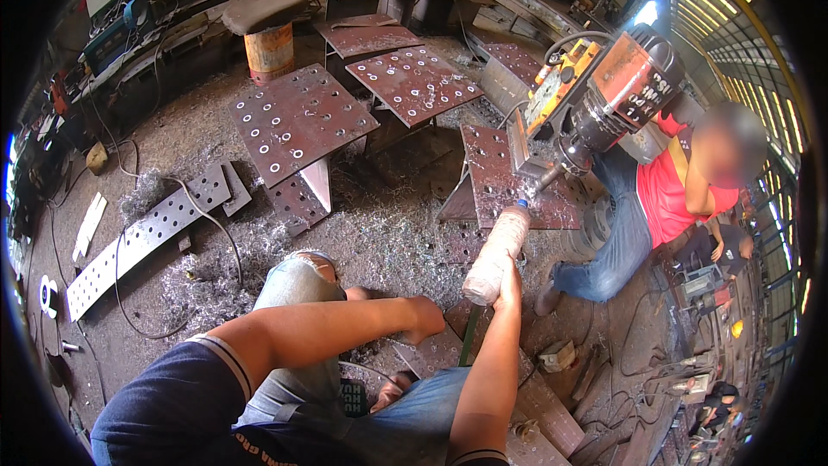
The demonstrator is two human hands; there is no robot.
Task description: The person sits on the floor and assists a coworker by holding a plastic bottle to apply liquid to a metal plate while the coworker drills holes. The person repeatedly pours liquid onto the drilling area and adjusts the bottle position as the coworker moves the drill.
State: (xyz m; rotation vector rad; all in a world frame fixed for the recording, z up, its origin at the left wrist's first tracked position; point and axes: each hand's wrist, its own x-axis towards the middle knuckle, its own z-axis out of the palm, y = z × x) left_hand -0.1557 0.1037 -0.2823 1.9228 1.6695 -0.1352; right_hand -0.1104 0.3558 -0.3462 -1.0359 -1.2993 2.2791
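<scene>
My right hand (509,283) is wrapped round the lower part of a cloudy plastic bottle (498,252) with a blue cap. The bottle is tilted, its cap toward the cutter end of a large orange and black drill (617,91). That drill stands on a brown steel plate (483,155) with drilled holes, and metal shavings lie round the cutter. In front of my knees, my left hand (423,318) is bent down at the wrist, its fingers hidden from view. It is apart from the bottle.
A person in a pink top (668,194) sits beside the drill. Marked and drilled plates (302,121) stand propped ahead. A long perforated strip (142,242) lies on the left among cables and curled shavings (207,285). A padded stool (266,13) stands farther back.
</scene>
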